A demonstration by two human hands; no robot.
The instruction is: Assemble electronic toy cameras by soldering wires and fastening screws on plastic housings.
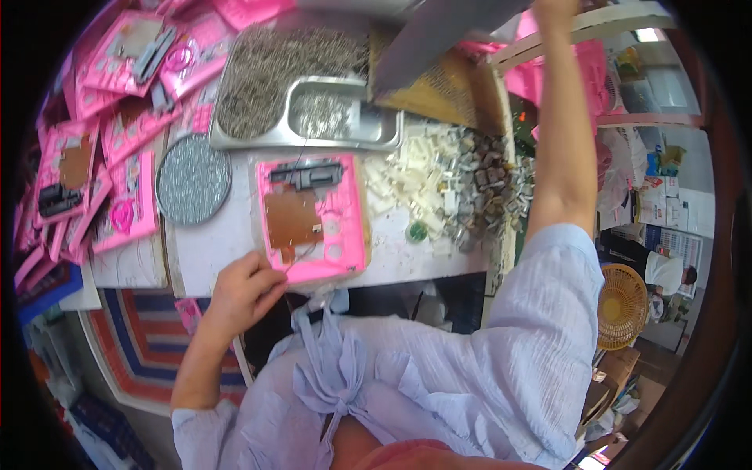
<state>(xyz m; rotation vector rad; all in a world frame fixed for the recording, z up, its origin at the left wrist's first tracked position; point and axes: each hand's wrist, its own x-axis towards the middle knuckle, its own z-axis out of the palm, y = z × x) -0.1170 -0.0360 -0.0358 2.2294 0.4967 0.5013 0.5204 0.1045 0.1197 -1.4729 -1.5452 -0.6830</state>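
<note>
A pink plastic housing (352, 227) lies on the white table before me, with a brown circuit board (291, 219) and a dark grey slotted part (307, 174) set in it. At its lower left corner my left hand (244, 291) has its thumb and fingers drawn together. Thin wire shows near those fingertips, but what they pinch is hidden. My right arm stretches up to the far right, where my right hand (556, 11) is cut off by the top edge. Beside that hand a long dark grey shape (439, 43) is smeared; whether I touch it cannot be told.
Pink housings (117, 176) are heaped at left, near a round tray of small metal pieces (193, 178). A steel tray (345, 145) of screws or pins stands at the back. White plastic pieces (415, 168) and metal parts (489, 176) lie right of the housing.
</note>
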